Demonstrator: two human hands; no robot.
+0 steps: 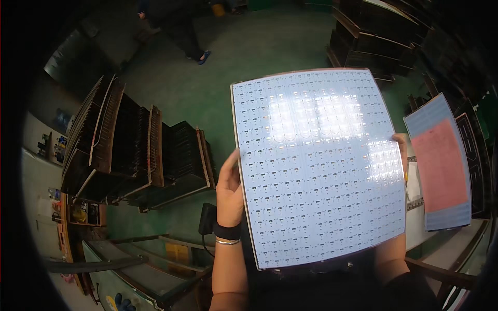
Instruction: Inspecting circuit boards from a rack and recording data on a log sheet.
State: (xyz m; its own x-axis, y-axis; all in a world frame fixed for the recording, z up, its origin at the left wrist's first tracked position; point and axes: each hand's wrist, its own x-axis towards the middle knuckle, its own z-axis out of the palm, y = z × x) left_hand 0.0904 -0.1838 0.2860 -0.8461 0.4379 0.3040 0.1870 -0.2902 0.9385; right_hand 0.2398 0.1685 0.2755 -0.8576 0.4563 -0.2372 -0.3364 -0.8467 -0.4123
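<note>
so left hand (230, 192) and right hand (401, 150) are gripping a pale panel (319, 176) by opposite edges, pinkish board (441, 168) just right of it

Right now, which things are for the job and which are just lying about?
For the job:
- pale blue panel
- left grip and right grip, holding it

Probably just about:
- blue glove, lower left
- dark racks, left
- pink-and-blue board, right (unsure)

No text, labels or numbers are legible; tiny dark marks (274, 209) in rows across the pale blue circuit-board panel (332, 205) are too small to read.
</note>
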